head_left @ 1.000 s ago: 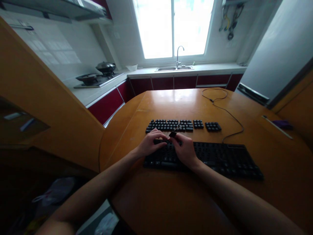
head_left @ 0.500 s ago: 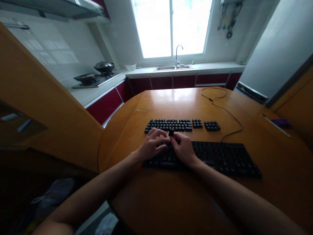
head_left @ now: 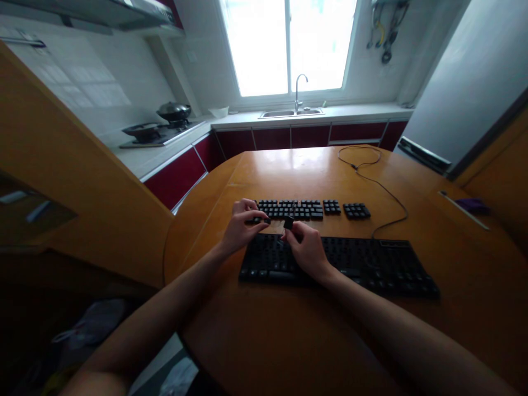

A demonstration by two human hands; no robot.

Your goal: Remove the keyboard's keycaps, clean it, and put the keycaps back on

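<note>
A black keyboard [head_left: 379, 264] with many of its keycaps off lies across the table. Over its left part, my right hand [head_left: 307, 247] is closed round a keycap puller [head_left: 289, 222], whose black end sticks up above the fingers; thin wire seems to show below them. My left hand [head_left: 241, 226] pinches a small black keycap [head_left: 267, 220] between thumb and fingers, just beyond the keyboard's left back edge. Behind both hands, loose black keycaps [head_left: 299, 209] are laid out in rows, with two smaller groups [head_left: 332, 207] [head_left: 357, 210] to their right. My left fingers hide the rows' left end.
The keyboard's cable [head_left: 390, 192] curls over the wooden table [head_left: 264, 176] toward the back right. A thin pale rod [head_left: 466, 212] and a purple item [head_left: 473, 205] lie at the right side. Beyond stand a counter with a sink [head_left: 278, 114] and a stove with pans [head_left: 174, 111].
My left hand has moved left, away from my right hand, and a keycap now shows in its pinch. The right hand with the keycap puller has stayed almost in place.
</note>
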